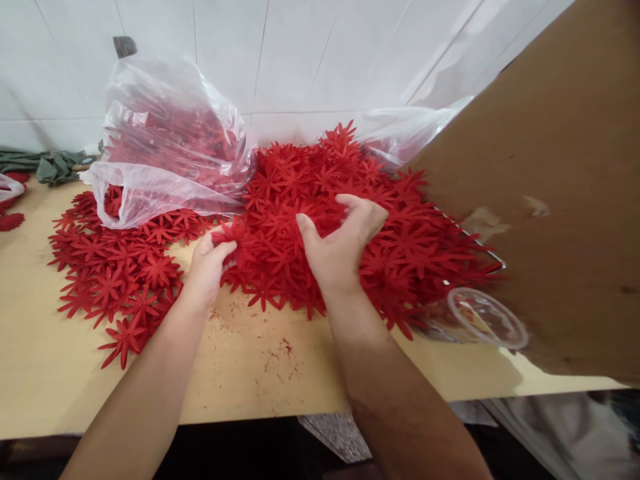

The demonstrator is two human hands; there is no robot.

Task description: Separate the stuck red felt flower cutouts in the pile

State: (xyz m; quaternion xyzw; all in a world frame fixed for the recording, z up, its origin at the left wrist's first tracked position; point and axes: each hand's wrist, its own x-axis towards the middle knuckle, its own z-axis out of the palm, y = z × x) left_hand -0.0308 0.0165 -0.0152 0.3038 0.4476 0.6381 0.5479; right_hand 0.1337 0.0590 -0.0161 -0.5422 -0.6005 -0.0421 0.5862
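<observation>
A large heap of red fabric flowers (285, 180) with pointed petals spreads over the table's middle and right. At the heap's left edge, my left hand (210, 257) is closed, thumb against fingers, on a red flower (229, 233); its edges blur into the heap. Over the middle of the heap, my right hand (345, 240) has its thumb and fingers apart, with red petals behind the gap and nothing gripped that I can see. A smaller spread of red flowers (107, 280) lies to the left, apart from my hands.
A clear plastic bag (175, 147) full of red pieces stands at the back left. Another clear bag (400, 133) lies at the back right. On the right are a brown board (560, 187) and a clear plastic container (487, 320). Dark green leaves (53, 167) lie far left.
</observation>
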